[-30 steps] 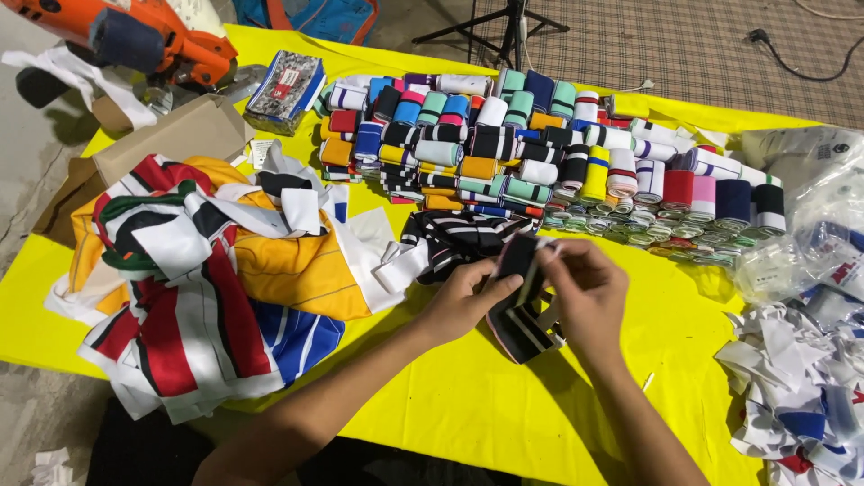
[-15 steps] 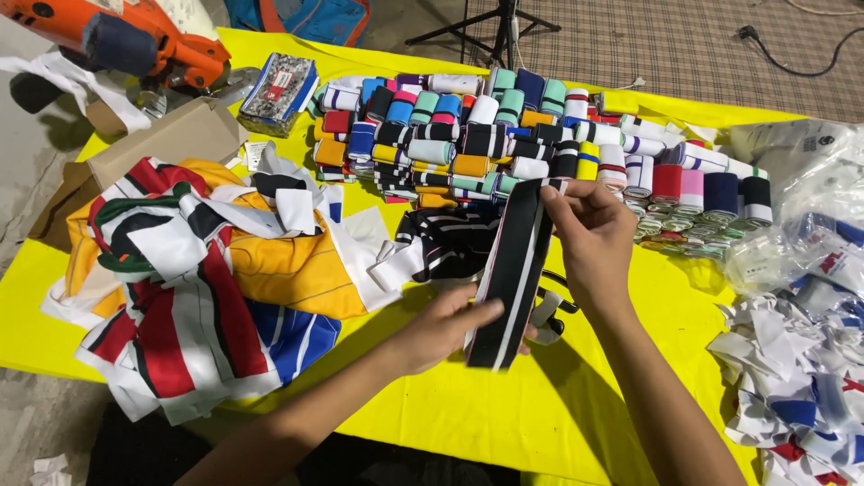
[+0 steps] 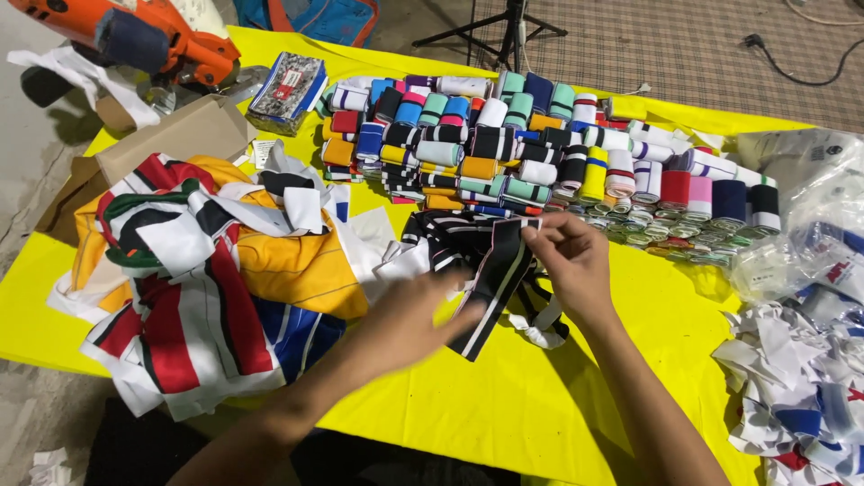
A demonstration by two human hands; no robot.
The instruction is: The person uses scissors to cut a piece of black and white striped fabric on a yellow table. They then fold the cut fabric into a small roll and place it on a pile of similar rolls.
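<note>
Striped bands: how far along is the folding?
Done: rows of folded bands stacked at the table's far side. In hand: right hand pinches the top of a black band with white stripes, left hand at its lower part. Left: loose black-white bands beside it.

The scene is set around a tabletop [image 3: 540, 423] covered in bright yellow sheeting, which is lit evenly from above. Beyond its far edge, a checked brown rug [image 3: 684, 45] is spread over the floor, with the black legs of a tripod [image 3: 504, 27] standing on it and a black cable [image 3: 792, 67] trailing across it at the right. To the left of the tabletop, bare grey concrete floor [image 3: 27, 171] is seen, and a blue bag [image 3: 315, 16] is propped at the far edge.
</note>
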